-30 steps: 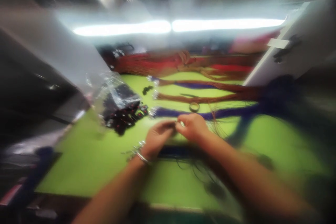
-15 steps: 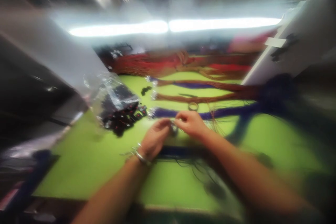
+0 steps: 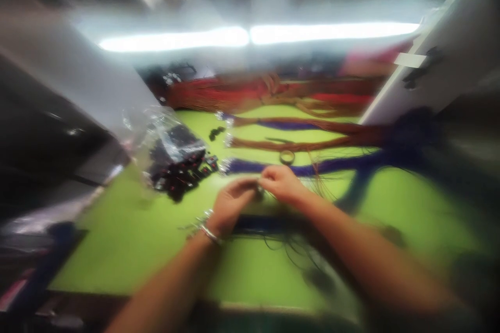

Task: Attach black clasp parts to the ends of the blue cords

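My left hand and my right hand meet over the middle of the green table, fingertips almost touching. The left fingers are pinched on a small dark piece, perhaps a connector, too blurred to name. Thumb and forefinger of the right hand are pressed together, with what looks like a thin wire running below them. Just beyond the hands lies a bundle of blue wires with shiny metal ends. Under my wrists is another dark blue wire bundle. A roll of tape lies behind my right hand.
Left of my hands, a clear plastic bag spills small black connectors onto the green table. Brown wire bundles stretch to the right. Farther back are red wires and another person's hand. Side panels flank the table.
My left hand has turned slightly, its fingers now reaching flatter toward the right fingertips. The right hand stays nearly in place. The view has shifted a little.
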Tool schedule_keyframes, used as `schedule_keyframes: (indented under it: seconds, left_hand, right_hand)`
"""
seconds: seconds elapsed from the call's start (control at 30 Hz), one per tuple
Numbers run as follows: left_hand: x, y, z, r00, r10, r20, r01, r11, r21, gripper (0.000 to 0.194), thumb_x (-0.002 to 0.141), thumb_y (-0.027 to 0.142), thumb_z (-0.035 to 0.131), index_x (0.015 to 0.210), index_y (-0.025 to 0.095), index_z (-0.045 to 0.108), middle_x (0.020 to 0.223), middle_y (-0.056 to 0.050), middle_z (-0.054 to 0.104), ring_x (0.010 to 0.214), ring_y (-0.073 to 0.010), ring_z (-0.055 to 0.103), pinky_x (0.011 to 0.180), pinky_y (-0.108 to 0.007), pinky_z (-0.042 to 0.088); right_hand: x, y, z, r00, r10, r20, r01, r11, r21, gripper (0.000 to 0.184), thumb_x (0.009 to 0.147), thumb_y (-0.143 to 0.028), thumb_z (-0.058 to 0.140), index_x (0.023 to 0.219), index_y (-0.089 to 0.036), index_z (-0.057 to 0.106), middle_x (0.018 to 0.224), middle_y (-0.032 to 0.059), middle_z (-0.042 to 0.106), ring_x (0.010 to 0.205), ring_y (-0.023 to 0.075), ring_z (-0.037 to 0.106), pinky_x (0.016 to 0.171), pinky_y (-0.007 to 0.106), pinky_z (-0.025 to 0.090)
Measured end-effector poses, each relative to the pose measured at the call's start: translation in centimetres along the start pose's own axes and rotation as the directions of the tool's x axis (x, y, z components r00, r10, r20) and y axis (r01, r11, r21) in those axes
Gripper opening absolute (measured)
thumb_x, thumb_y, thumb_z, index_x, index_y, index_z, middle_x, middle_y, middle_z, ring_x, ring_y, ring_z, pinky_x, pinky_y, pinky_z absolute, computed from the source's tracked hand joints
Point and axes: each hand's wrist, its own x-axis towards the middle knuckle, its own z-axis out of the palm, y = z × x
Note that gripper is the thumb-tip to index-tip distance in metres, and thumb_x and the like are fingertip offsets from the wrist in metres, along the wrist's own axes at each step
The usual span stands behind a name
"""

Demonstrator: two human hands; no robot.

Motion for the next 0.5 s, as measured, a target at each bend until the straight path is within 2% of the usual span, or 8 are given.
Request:
schedule_keyframes:
  seconds: [0.17, 0.3, 0.43, 0.5]
  left_hand:
    - [0.0, 0.1, 0.0, 0.999, -0.031, 0.023, 0.031, 0.999, 0.010, 0.030, 0.069, 0.025, 0.072, 0.098, 0.016, 0.069, 0.094, -0.008, 0.069, 0.081, -0.0176, 0.063, 0.077, -0.030, 0.049]
    - [-0.2, 0.7, 0.8, 1.000, -0.007, 0.018, 0.007, 1.000, -0.007, 0.030, 0.071, 0.024, 0.070, 0.099, 0.016, 0.067, 0.092, -0.008, 0.069, 0.079, -0.0168, 0.062, 0.073, -0.029, 0.049]
    - [-0.8, 1.9, 1.9, 0.999, 0.038, 0.001, -0.038, 0.994, -0.100, 0.040, 0.070, 0.022, 0.071, 0.108, 0.020, 0.060, 0.091, -0.006, 0.067, 0.083, -0.0172, 0.062, 0.075, -0.030, 0.050]
    - [-1.1, 2.3, 1.9, 0.999, 0.035, 0.011, -0.033, 0.985, -0.171, 0.046, 0.072, 0.027, 0.070, 0.115, 0.021, 0.056, 0.089, -0.006, 0.067, 0.083, -0.0184, 0.063, 0.075, -0.032, 0.051]
  right_hand:
    - [0.2, 0.0, 0.0, 1.000, 0.005, 0.015, -0.004, 1.000, -0.022, 0.013, 0.073, -0.019, 0.055, 0.065, -0.013, 0.063, 0.057, -0.0018, 0.056, 0.056, 0.0083, 0.046, 0.055, 0.019, 0.035]
    - [0.0, -0.8, -1.7, 0.998, -0.018, 0.068, 0.022, 0.998, -0.059, 0.016, 0.076, -0.024, 0.055, 0.069, -0.012, 0.064, 0.062, -0.0003, 0.059, 0.059, 0.0089, 0.048, 0.056, 0.020, 0.036]
    - [-1.1, -2.7, -4.1, 0.973, -0.120, 0.196, 0.153, 0.975, -0.164, 0.027, 0.077, -0.039, 0.057, 0.083, -0.015, 0.066, 0.073, 0.0016, 0.063, 0.064, 0.0107, 0.052, 0.057, 0.021, 0.038]
    - [-1.6, -3.6, -5.3, 0.948, -0.159, 0.277, 0.229, 0.943, -0.242, 0.024, 0.073, -0.037, 0.062, 0.085, -0.016, 0.067, 0.073, 0.0004, 0.064, 0.063, 0.0105, 0.053, 0.057, 0.021, 0.037]
